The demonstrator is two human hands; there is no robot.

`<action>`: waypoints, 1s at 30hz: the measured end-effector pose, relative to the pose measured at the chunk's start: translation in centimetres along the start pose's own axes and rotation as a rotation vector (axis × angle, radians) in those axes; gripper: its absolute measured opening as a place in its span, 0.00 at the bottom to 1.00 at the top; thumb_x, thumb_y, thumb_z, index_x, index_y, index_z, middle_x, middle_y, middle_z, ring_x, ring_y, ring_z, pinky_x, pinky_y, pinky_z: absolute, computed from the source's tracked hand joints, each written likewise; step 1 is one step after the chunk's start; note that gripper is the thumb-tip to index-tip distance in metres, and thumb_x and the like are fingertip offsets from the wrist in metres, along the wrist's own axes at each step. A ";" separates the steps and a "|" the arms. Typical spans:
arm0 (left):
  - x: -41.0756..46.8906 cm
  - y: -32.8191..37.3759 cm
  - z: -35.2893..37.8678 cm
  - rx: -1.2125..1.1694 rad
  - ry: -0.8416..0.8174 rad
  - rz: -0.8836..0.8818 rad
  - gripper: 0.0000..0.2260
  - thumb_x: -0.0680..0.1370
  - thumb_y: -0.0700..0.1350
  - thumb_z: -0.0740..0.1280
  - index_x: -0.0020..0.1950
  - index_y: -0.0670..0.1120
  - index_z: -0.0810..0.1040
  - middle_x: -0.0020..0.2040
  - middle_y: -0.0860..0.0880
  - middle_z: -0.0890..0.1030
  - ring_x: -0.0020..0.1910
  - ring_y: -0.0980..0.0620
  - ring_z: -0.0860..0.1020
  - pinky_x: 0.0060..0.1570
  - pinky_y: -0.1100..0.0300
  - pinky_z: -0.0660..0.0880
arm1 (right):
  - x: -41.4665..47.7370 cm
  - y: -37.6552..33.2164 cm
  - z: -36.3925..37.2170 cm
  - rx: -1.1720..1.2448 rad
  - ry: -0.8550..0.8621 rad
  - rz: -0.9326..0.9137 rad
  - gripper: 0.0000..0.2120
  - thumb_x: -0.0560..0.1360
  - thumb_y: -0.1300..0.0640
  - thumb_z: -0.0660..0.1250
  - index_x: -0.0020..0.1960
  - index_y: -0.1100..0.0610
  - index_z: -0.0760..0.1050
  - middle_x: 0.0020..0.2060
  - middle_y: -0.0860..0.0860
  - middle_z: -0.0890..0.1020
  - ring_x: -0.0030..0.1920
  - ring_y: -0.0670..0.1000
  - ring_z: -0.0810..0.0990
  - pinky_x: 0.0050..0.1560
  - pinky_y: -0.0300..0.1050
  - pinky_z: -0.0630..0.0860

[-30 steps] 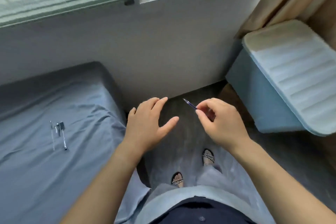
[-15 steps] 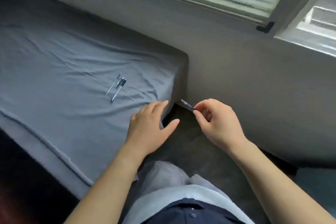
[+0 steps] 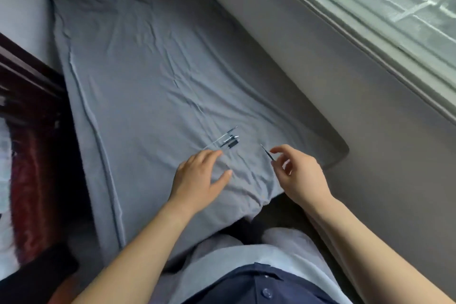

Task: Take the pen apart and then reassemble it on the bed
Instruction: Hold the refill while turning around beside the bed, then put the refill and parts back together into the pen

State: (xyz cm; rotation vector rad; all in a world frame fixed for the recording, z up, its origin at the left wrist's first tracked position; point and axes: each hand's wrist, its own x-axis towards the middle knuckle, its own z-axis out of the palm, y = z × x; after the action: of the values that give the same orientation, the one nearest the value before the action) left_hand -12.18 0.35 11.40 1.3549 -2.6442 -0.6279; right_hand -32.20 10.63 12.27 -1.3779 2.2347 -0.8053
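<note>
Several small pen parts (image 3: pixel 225 140) lie together on the grey bed sheet (image 3: pixel 148 69): a thin clear tube, a metal tip piece and a short black piece. My left hand (image 3: pixel 201 177) hovers just below them with its fingers spread, and it holds nothing. My right hand (image 3: pixel 299 175) pinches a thin dark pen piece (image 3: pixel 266 152) between thumb and fingertip, its point aimed up and left, above the sheet's near right corner.
A grey wall (image 3: pixel 320 81) runs along the bed's right side under a window (image 3: pixel 394 0). A dark wooden frame (image 3: pixel 29 81) borders the bed on the left. My legs in grey trousers (image 3: pixel 246 254) stand at the bed's near end.
The view swung left from the floor onto the bed. Both hands now sit over the sheet, the left one close to the loose parts. The right hand still holds the thin piece.
</note>
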 end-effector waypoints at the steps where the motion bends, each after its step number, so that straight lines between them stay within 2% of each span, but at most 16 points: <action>1: 0.6 -0.2 0.4 -0.004 0.005 -0.020 0.26 0.72 0.62 0.57 0.62 0.48 0.73 0.60 0.48 0.78 0.59 0.46 0.76 0.56 0.51 0.73 | 1.1 0.2 0.3 -0.003 -0.029 -0.009 0.10 0.72 0.57 0.66 0.52 0.47 0.74 0.35 0.43 0.77 0.34 0.49 0.75 0.37 0.44 0.73; 8: 3.8 -0.7 4.4 0.024 -0.074 -0.210 0.22 0.73 0.60 0.62 0.64 0.51 0.70 0.61 0.50 0.75 0.60 0.47 0.73 0.56 0.52 0.68 | 8.4 3.0 2.8 -0.019 -0.296 -0.084 0.11 0.73 0.64 0.63 0.51 0.52 0.78 0.41 0.49 0.78 0.33 0.49 0.74 0.39 0.42 0.68; 12: 5.4 -0.2 6.3 0.002 -0.097 -0.368 0.21 0.74 0.59 0.61 0.64 0.51 0.70 0.61 0.50 0.75 0.60 0.47 0.73 0.57 0.52 0.69 | 12.0 5.0 4.0 -0.030 -0.459 -0.078 0.10 0.73 0.64 0.62 0.49 0.54 0.79 0.45 0.53 0.80 0.37 0.53 0.77 0.40 0.44 0.72; 15: 6.6 0.1 7.8 0.002 -0.100 -0.448 0.20 0.74 0.57 0.62 0.63 0.51 0.70 0.60 0.49 0.75 0.59 0.47 0.73 0.57 0.52 0.70 | 14.0 6.2 4.7 -0.023 -0.521 -0.071 0.10 0.72 0.64 0.63 0.50 0.56 0.79 0.46 0.54 0.81 0.40 0.56 0.80 0.43 0.45 0.74; 18: 7.6 0.2 9.0 -0.032 -0.059 -0.522 0.19 0.73 0.55 0.64 0.62 0.51 0.72 0.59 0.48 0.76 0.58 0.46 0.73 0.56 0.51 0.70 | 15.5 7.3 5.0 -0.008 -0.546 -0.090 0.08 0.71 0.63 0.64 0.48 0.56 0.78 0.44 0.56 0.81 0.40 0.57 0.80 0.40 0.41 0.68; 23: 8.9 0.1 10.2 -0.030 0.024 -0.565 0.15 0.72 0.53 0.67 0.57 0.51 0.76 0.53 0.48 0.78 0.55 0.46 0.75 0.52 0.51 0.71 | 17.9 8.4 4.8 -0.189 -0.672 -0.399 0.14 0.71 0.65 0.61 0.55 0.56 0.75 0.54 0.55 0.75 0.48 0.58 0.77 0.42 0.48 0.75; 25: 9.2 0.2 10.6 -0.028 0.052 -0.553 0.13 0.72 0.53 0.68 0.54 0.51 0.77 0.50 0.48 0.78 0.54 0.46 0.76 0.49 0.50 0.72 | 18.8 8.1 4.9 -0.251 -0.712 -0.482 0.17 0.70 0.64 0.61 0.57 0.54 0.75 0.57 0.55 0.73 0.54 0.58 0.74 0.45 0.51 0.77; 27: 9.3 0.2 11.0 -0.043 0.072 -0.538 0.11 0.71 0.52 0.69 0.52 0.51 0.78 0.48 0.48 0.79 0.52 0.45 0.76 0.48 0.51 0.73 | 19.2 7.6 5.3 -0.305 -0.765 -0.548 0.17 0.70 0.61 0.63 0.58 0.53 0.74 0.58 0.54 0.72 0.58 0.57 0.71 0.48 0.52 0.76; 30: 9.5 0.2 11.1 -0.076 0.063 -0.548 0.08 0.71 0.51 0.69 0.48 0.51 0.77 0.46 0.48 0.79 0.49 0.45 0.76 0.47 0.51 0.74 | 19.3 7.7 5.7 -0.392 -0.804 -0.596 0.13 0.72 0.57 0.63 0.56 0.52 0.74 0.56 0.54 0.71 0.57 0.57 0.70 0.48 0.51 0.75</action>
State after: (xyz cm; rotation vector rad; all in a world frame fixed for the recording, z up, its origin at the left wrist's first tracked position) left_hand -21.05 -3.62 0.54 2.0490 -2.1653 -0.7102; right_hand -42.40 -5.54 2.32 -2.1124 1.3911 0.0920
